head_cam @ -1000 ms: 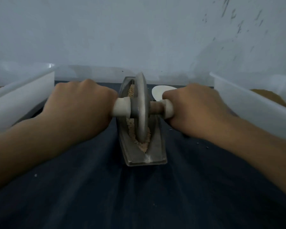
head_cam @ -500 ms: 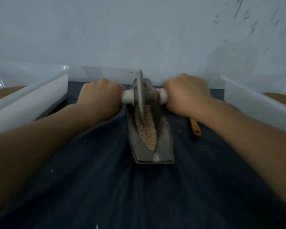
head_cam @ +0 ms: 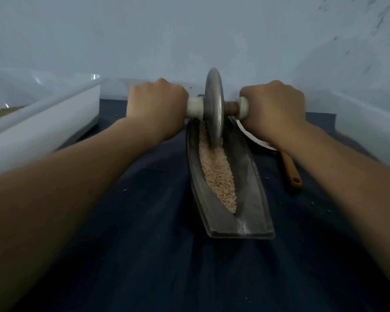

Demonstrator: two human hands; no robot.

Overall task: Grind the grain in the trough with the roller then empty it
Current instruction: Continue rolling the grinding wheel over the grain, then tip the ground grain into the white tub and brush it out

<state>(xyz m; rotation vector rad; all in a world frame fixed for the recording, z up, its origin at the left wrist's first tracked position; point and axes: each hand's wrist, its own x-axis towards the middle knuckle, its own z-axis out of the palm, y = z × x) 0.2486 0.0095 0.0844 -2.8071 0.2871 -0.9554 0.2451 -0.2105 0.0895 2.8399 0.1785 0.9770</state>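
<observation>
Gripping the roller (head_cam: 214,113) by its handles, the left hand (head_cam: 155,106) and the right hand (head_cam: 273,104) each curl tight round one end. The disc stands upright at the far end of the trough (head_cam: 253,199), rim down in the grain (head_cam: 218,174), which runs along the groove to the near tip. The trough lies on the dark worktop (head_cam: 144,244), with an orange spoon (head_cam: 291,173) just to its right.
</observation>
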